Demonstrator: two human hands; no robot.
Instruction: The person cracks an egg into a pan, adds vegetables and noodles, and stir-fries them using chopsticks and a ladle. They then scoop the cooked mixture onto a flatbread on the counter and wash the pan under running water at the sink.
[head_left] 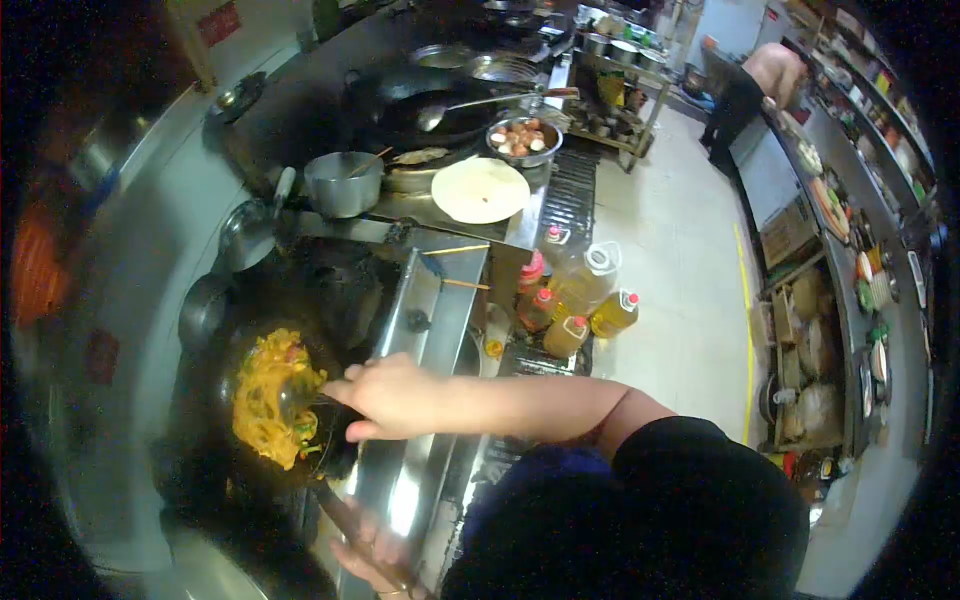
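Note:
Orange-yellow noodle-like food (268, 400) with green bits lies in a dark wok (225, 350) on the stove at left. My right hand (390, 400) is closed around the handle of a metal ladle (297, 394), whose bowl end rests among the food. My fist hides much of that handle. Lower down, my left hand (368, 555) grips the wok's long brown handle (345, 512) at the near side. That hand is partly blurred and cut by the dark lower edge of the view.
A steel ledge (425, 350) runs between me and the wok. Beyond are a pot (345, 185), a white plate (480, 190) and a bowl of eggshells (524, 140). Several oil bottles (590, 285) stand beside the stove. Across the aisle, a person (765, 85) bends over a counter (785, 165).

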